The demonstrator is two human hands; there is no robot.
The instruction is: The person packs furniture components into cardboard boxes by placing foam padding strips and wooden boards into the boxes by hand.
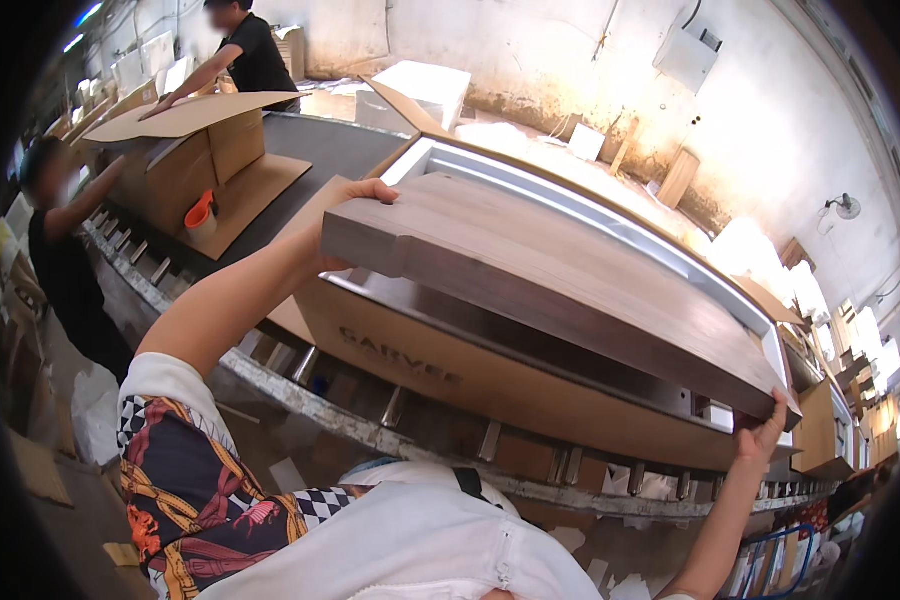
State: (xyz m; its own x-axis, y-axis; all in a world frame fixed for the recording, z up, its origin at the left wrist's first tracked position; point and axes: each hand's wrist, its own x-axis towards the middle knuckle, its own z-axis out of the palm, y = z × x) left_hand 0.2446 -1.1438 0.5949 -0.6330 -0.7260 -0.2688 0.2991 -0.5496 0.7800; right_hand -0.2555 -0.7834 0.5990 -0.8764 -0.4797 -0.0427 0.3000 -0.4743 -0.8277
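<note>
A long brown wood-grain panel with a thick edge is held between my two hands, over an open cardboard box. My left hand grips its left end, thumb on top and the other fingers mostly hidden beneath. At the far right end, my right hand is closed round the panel's corner. White foam lines the box walls. Below the panel, a dark brown board shows inside the box. The panel sits tilted and partly above the rim.
The box stands on a roller conveyor. Further left, two people in dark shirts handle another carton; an orange tape dispenser lies beside it. More cartons stand along the line at right. A stained wall rises behind.
</note>
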